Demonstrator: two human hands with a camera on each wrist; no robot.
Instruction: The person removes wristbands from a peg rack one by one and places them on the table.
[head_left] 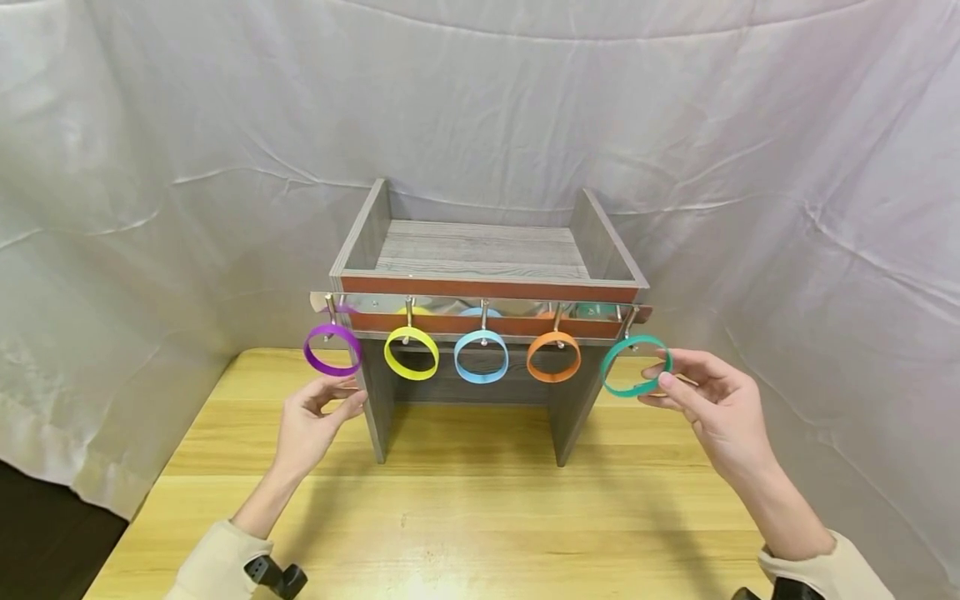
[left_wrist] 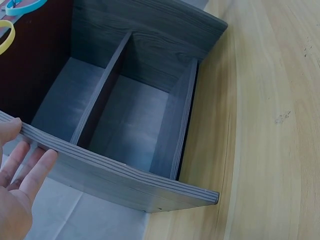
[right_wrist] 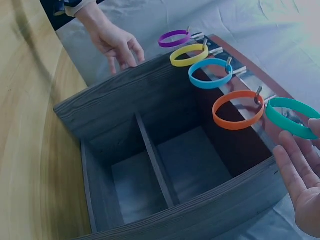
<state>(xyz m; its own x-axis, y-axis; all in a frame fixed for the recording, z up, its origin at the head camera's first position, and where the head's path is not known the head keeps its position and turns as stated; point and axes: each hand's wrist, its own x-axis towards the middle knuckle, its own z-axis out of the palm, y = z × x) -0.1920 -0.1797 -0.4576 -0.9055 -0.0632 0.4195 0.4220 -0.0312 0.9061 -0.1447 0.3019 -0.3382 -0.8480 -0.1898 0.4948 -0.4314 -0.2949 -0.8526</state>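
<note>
Thumb and fingers of my right hand (head_left: 712, 408) pinch the right side of a teal silicone wristband (head_left: 636, 392), which hangs at the rightmost hook (head_left: 630, 325) of a metal rail. My left hand (head_left: 311, 421) is at the left side panel (left_wrist: 125, 172) of a grey wooden shelf unit; its thumb and fingertips touch the front edge and outer face. Just above that hand, a purple wristband (head_left: 309, 354) hangs on the leftmost hook. Between them, yellow (head_left: 411, 373), light blue (head_left: 482, 377) and orange (head_left: 553, 377) wristbands hang on hooks of their own.
The shelf unit (head_left: 480, 250) has a tray-like top and stands on a wooden table (head_left: 480, 517). Its shiny hook rail (head_left: 450, 304) runs along a reddish-brown front strip and juts past both sides. Pale grey cloth (head_left: 480, 100) hangs behind and at the sides.
</note>
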